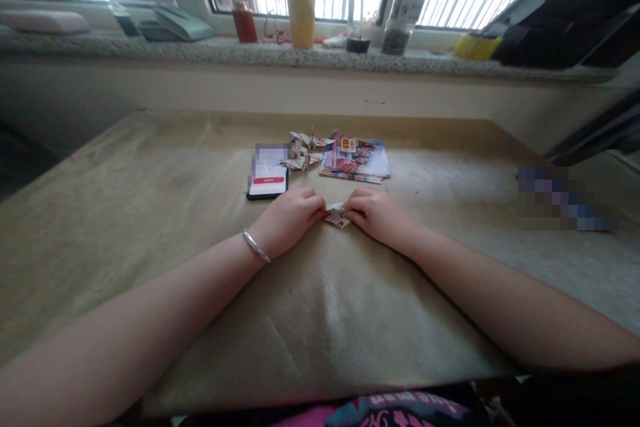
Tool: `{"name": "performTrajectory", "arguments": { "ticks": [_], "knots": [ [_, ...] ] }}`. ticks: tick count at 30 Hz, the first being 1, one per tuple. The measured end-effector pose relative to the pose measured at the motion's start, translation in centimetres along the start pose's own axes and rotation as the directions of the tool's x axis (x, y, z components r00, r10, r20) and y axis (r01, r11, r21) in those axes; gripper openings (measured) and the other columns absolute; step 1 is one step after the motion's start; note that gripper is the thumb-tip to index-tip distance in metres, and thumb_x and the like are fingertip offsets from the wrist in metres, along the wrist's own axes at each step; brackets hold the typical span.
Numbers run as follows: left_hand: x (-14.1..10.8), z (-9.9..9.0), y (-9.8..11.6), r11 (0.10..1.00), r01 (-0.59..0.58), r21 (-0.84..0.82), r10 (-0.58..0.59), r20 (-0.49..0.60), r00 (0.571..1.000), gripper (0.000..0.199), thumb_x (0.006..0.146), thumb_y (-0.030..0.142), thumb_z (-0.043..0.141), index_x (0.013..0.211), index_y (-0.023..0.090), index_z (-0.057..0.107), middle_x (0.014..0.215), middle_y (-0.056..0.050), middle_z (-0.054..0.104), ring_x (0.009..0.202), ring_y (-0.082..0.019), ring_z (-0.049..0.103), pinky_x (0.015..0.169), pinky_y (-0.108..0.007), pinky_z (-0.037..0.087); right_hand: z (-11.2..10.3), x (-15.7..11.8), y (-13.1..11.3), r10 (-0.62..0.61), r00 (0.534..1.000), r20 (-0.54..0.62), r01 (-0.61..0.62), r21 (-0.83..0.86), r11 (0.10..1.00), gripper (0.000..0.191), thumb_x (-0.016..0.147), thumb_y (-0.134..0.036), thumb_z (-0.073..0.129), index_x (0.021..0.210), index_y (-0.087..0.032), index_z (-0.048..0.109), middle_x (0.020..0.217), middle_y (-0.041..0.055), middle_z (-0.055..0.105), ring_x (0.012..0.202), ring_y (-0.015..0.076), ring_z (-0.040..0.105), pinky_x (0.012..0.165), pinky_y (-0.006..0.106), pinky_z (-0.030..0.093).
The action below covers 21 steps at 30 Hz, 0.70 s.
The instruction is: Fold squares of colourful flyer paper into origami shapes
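Observation:
Near the middle of the table, a small folded piece of printed paper (337, 215) lies between my two hands. My left hand (299, 210), with a silver bracelet at the wrist, pinches its left end. The fingers of my right hand (373, 208) are closed on its right end. Just beyond my left hand is a phone (269, 180) with a lit screen. Folded paper figures (303, 158) stand to the right of the phone, and a stack of colourful printed sheets (357, 159) lies beyond my right hand.
A blurred-out flat object (563, 200) is at the right side of the table (190, 167). Behind the table, a stone windowsill (220, 50) holds a red-capped jar (245, 22), a tall yellow cylinder (300, 0), clear containers (397, 20), a yellow item and a black bag.

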State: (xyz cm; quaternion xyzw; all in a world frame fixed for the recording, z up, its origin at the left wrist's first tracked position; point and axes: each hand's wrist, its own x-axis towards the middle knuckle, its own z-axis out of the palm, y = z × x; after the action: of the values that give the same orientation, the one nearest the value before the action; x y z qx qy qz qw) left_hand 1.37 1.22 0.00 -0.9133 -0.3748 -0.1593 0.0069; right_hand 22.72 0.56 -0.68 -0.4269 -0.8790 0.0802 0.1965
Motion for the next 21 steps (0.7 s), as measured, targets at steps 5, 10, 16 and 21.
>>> {"name": "performTrajectory", "arguments": {
  "ticks": [5, 10, 16, 21],
  "knots": [
    [-0.05, 0.08, -0.38, 0.998, 0.017, -0.065, -0.018, -0.018, 1.000, 0.013, 0.088, 0.022, 0.057, 0.081, 0.015, 0.065, 0.079, -0.003, 0.061, 0.072, -0.014, 0.055, 0.065, -0.025, 0.040, -0.08, -0.24, 0.45, -0.006, 1.000, -0.008, 0.006, 0.016, 1.000, 0.014, 0.087, -0.020, 0.058, 0.083, -0.017, 0.071, 0.082, 0.0057, 0.064, 0.073, 0.0142, 0.057, 0.068, 0.025, 0.041],
    [-0.12, -0.07, -0.35, 0.998, 0.032, -0.061, -0.031, 0.023, 0.999, 0.015, 0.089, 0.023, 0.057, 0.081, 0.014, 0.065, 0.079, -0.004, 0.062, 0.071, -0.015, 0.055, 0.064, -0.025, 0.040, -0.49, -0.30, 0.69, 0.082, 0.997, 0.006, -0.082, 0.001, 0.997, 0.005, 0.080, -0.018, 0.063, 0.078, -0.016, 0.067, 0.074, 0.0034, 0.061, 0.067, 0.0137, 0.054, 0.063, 0.025, 0.039],
    [-0.15, -0.01, -0.45, 0.997, 0.030, -0.065, -0.029, 0.011, 1.000, 0.015, 0.089, 0.025, 0.056, 0.082, 0.015, 0.065, 0.078, -0.004, 0.061, 0.072, -0.015, 0.055, 0.064, -0.025, 0.040, -0.75, -0.20, 0.37, 0.057, 0.998, 0.025, -0.054, -0.081, 0.995, 0.011, 0.085, -0.020, 0.058, 0.079, -0.017, 0.066, 0.082, 0.0071, 0.064, 0.078, 0.0176, 0.057, 0.069, 0.027, 0.040],
    [-0.33, -0.15, -0.70, 0.990, 0.010, -0.141, -0.008, 0.014, 1.000, 0.013, 0.089, 0.021, 0.054, 0.085, 0.015, 0.065, 0.085, -0.005, 0.062, 0.077, -0.015, 0.056, 0.069, -0.026, 0.043, -0.56, -0.22, 0.82, 0.047, 0.999, 0.019, -0.048, 0.025, 0.999, 0.004, 0.080, -0.017, 0.062, 0.076, -0.017, 0.063, 0.075, 0.0029, 0.060, 0.070, 0.0142, 0.053, 0.065, 0.025, 0.039]
  ]
}}
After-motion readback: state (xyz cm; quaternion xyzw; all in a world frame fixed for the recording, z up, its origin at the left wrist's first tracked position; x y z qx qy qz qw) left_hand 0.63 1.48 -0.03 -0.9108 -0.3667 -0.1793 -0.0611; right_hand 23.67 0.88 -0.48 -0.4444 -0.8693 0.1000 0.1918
